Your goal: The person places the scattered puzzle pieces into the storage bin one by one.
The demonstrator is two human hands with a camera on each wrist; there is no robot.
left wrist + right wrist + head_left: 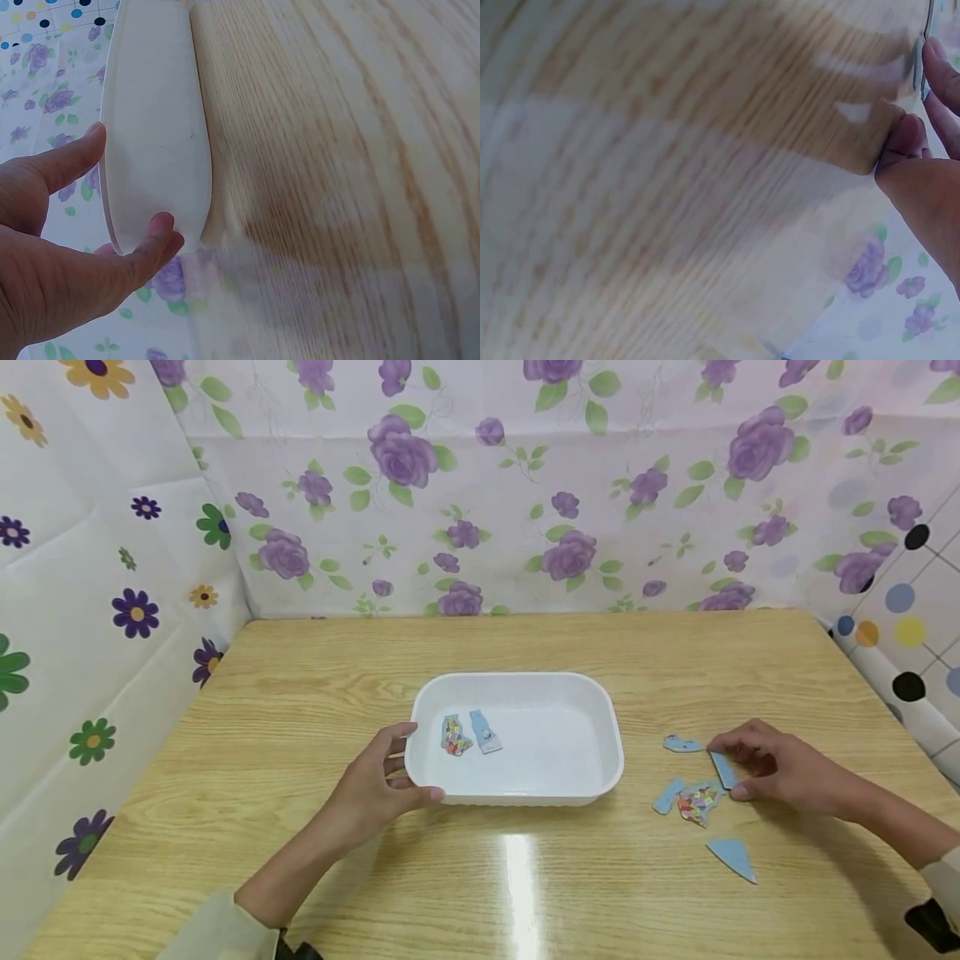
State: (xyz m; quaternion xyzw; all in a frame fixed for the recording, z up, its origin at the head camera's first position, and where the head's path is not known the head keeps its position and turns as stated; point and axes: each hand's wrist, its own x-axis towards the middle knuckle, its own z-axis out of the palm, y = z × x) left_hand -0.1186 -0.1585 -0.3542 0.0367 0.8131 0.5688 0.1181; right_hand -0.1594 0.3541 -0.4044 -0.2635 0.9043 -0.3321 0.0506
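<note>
My left hand (375, 781) grips the near left corner of a white plastic tub (525, 797), thumb on the near rim and fingers along the left side. In the left wrist view the tub's outer wall (157, 112) lies within my spread thumb and fingers. Inside the tub are a multicoloured puzzle piece (454, 737) and a light blue one (485, 732). To the right, my right hand (776, 768) pinches a narrow blue puzzle piece (723, 770) between thumb and fingertips, at the table. It sits just beside a colourful piece (699, 802).
Around my right hand lie more puzzle pieces: a curved blue one (682, 743), a small blue one (667, 797) and a pointed blue one (732, 858). The wooden table (330, 677) meets a flowered cloth (480, 527) at the back.
</note>
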